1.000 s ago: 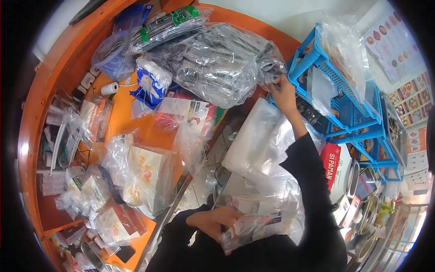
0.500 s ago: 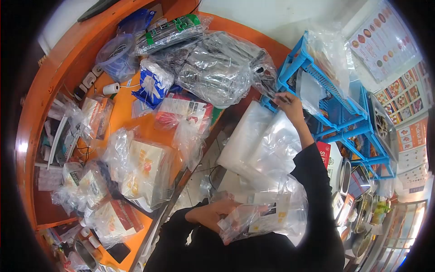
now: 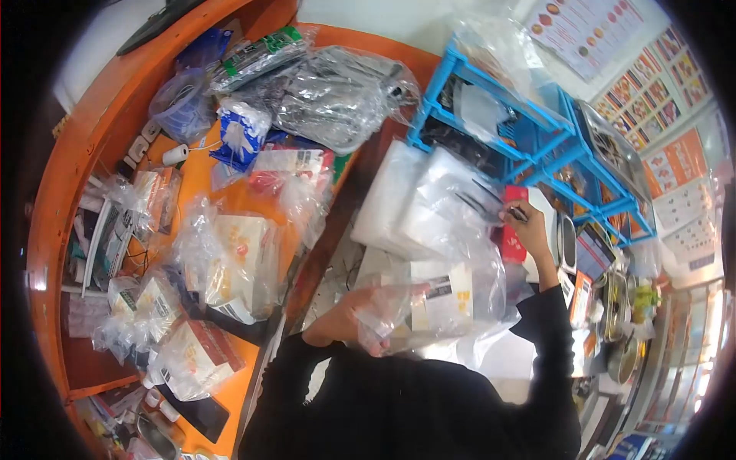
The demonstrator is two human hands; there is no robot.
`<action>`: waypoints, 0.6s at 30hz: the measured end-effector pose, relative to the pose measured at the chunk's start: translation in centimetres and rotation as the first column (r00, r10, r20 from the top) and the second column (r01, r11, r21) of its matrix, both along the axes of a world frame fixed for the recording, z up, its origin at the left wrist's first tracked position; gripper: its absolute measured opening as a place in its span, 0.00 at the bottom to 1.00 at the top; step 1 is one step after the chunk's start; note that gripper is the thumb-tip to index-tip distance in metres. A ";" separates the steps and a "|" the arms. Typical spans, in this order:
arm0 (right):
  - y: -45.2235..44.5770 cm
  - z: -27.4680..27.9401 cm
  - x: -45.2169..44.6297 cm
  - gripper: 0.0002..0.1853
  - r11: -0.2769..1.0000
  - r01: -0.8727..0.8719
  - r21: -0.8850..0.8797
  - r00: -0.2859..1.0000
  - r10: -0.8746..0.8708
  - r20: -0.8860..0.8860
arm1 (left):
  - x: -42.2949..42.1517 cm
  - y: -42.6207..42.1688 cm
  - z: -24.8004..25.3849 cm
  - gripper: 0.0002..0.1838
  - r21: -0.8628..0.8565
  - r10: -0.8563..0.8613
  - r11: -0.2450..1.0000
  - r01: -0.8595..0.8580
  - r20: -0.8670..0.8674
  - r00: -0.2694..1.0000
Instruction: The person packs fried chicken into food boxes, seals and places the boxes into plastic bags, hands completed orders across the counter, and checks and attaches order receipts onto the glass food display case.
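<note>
My left hand [image 3: 349,316] is closed on the gathered edge of a clear plastic bag [image 3: 383,310]. Inside that bag is a white box [image 3: 445,295] with yellow print and a label. To the right, my right hand [image 3: 530,230] pinches thin black plastic cutlery [image 3: 479,201], apparently in clear wrap; its exact kind is hard to make out. The cutlery is held over a stack of clear plastic bags [image 3: 441,203], and a red box [image 3: 512,234] lies beside the hand.
Blue plastic racks [image 3: 529,126] stand at the upper right. On the orange counter [image 3: 207,172] at left are several bagged boxes [image 3: 241,261], a blue basket [image 3: 182,107] and a large bag of black cutlery [image 3: 337,96]. A dark phone [image 3: 203,414] lies near the counter's edge.
My right hand has moved from the blue rack down and right, bringing black cutlery over the stacked bags. My left hand still grips the bag around the box. The view has shifted.
</note>
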State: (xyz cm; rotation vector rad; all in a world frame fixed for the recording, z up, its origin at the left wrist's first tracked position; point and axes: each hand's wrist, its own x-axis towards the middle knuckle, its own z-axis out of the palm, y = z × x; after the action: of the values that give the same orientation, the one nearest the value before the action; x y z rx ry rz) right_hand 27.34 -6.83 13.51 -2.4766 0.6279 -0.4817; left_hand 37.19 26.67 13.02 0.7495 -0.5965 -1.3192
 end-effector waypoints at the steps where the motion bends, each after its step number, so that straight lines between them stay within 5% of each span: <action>1: -0.3 -0.8 -1.0 0.07 0.989 0.056 0.140 0.996 -0.064 0.054 | -0.1 0.4 -0.8 0.23 -0.061 -0.021 0.998 0.024 0.044 0.999; 4: 0.4 -1.9 -2.3 0.10 0.937 0.092 0.336 0.973 -0.156 0.169 | -0.8 1.2 -1.4 0.24 -0.101 -0.049 0.993 0.062 0.128 0.991; 6: 1.8 -2.4 -1.4 0.09 0.838 0.035 0.545 0.935 -0.219 0.278 | -1.2 1.6 -1.4 0.25 0.022 -0.038 0.999 0.033 0.288 0.957; 8: 0.5 -6.7 -0.7 0.11 0.997 0.011 0.076 0.997 -0.016 0.074 | -1.7 2.1 -1.4 0.25 0.091 -0.053 0.995 0.034 0.219 0.974; 10: -1.1 -12.4 0.6 0.13 0.995 -0.086 0.059 0.994 0.082 0.070 | -2.0 2.2 -1.4 0.25 0.152 -0.060 0.988 0.037 0.150 0.987; 12: -0.6 -14.9 0.2 0.14 0.996 -0.087 0.037 0.996 0.088 -0.023 | -2.0 2.2 -1.1 0.25 -0.004 0.021 1.000 -0.021 0.272 0.962; 18: -1.2 -14.0 0.7 0.15 1.000 -0.012 -0.002 0.991 0.012 -0.131 | -2.2 2.5 -2.9 0.26 0.085 -0.049 0.996 0.032 0.209 0.977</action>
State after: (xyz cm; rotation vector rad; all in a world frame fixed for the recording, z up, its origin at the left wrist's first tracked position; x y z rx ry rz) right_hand 28.01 -8.04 -0.47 -2.5282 0.6640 -0.3176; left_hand 34.99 29.19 10.09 0.9568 -0.7339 -1.3165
